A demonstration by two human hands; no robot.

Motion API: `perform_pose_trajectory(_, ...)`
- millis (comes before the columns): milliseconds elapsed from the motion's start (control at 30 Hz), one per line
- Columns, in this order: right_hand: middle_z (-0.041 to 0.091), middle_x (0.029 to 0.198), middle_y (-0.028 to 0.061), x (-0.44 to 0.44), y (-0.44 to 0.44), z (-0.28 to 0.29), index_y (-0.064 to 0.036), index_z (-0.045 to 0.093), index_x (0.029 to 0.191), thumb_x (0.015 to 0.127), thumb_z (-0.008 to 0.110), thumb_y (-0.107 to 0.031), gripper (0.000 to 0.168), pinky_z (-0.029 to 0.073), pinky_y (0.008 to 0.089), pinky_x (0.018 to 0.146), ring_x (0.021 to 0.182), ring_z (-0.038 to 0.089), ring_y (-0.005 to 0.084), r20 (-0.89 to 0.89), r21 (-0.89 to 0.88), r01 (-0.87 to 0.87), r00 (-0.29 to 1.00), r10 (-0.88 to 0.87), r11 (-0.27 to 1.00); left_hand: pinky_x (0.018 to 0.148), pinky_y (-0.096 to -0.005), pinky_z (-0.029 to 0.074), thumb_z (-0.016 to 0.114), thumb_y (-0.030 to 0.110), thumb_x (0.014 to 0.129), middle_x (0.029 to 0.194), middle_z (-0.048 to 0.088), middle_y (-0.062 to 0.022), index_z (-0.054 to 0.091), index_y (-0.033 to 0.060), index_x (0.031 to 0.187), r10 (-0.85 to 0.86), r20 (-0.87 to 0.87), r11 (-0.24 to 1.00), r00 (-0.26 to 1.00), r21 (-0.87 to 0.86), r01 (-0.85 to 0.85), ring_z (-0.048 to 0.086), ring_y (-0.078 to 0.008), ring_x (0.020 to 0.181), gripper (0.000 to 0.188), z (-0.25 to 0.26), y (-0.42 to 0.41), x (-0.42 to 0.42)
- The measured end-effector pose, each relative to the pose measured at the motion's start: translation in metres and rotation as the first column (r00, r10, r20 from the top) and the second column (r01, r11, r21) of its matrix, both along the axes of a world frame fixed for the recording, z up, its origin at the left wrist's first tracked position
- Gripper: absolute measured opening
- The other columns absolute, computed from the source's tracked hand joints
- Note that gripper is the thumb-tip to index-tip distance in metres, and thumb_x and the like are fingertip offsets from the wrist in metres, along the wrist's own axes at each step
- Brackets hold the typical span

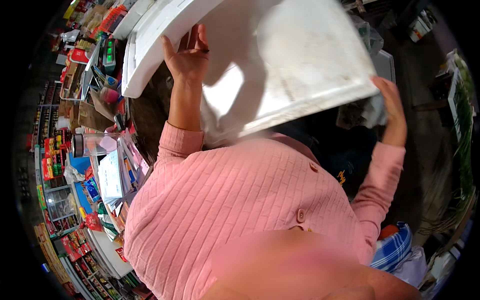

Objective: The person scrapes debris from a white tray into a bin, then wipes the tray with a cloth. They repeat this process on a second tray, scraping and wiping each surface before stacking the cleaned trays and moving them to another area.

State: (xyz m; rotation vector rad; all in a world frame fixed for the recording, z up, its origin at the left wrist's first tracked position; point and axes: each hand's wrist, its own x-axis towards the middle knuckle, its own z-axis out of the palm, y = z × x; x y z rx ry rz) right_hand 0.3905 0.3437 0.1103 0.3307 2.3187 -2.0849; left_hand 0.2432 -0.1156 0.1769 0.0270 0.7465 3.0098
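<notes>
A large white foam board or box lid, with a raised rim and dirt smudges, is tilted in front of my chest. My right hand grips its right corner, fingertips over the edge and the rest slightly blurred. My left hand is raised at the board's left side, palm towards me, with thumb and fingers apart. It casts a shadow near the board, and I see nothing held in it. Just beyond its thumb is the thick curved-looking wall of a white foam box. Whether the fingertips touch the foam is unclear.
On the left, a cluttered counter bears a scale with a green display, a clear plastic jar and a stack of papers. Shelves of packaged goods line that side. Green leafy stalks and a blue checked cloth are at right.
</notes>
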Motion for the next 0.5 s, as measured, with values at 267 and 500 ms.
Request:
perform_pose_trajectory(267, 0.06, 0.113, 0.0104, -0.112, -0.092, -0.033, 0.0, 0.065, 0.108, 0.07, 0.07, -0.052, 0.065, 0.035, 0.0298, 0.094, 0.102, 0.054, 0.02, 0.259, -0.084, -0.121, 0.956, 0.139, 0.989, 0.075, -0.0376, 0.048, 0.046, 0.056, 0.086, 0.113, 0.053, -0.0141, 0.04, 0.0026, 0.119, 0.046, 0.233, 0.998, 0.971, -0.062, -0.032, 0.057, -0.0316, 0.098, 0.063, -0.036, 0.021, 0.024)
perform_pose_trajectory(500, 0.061, 0.108, 0.0114, -0.147, -0.107, -0.056, 0.002, 0.062, 0.109, 0.063, 0.073, -0.056, 0.074, 0.043, 0.032, 0.086, 0.097, 0.057, 0.0225, 0.345, -0.253, -0.009, 0.933, 0.099, 0.968, 0.072, -0.0363, 0.046, 0.048, 0.04, 0.086, 0.113, 0.052, -0.0122, 0.04, 0.0029, 0.122, 0.017, 0.545, 0.993, 0.838, -0.11, 0.051, 0.053, -0.0276, 0.097, 0.053, -0.096, 0.031, 0.054)
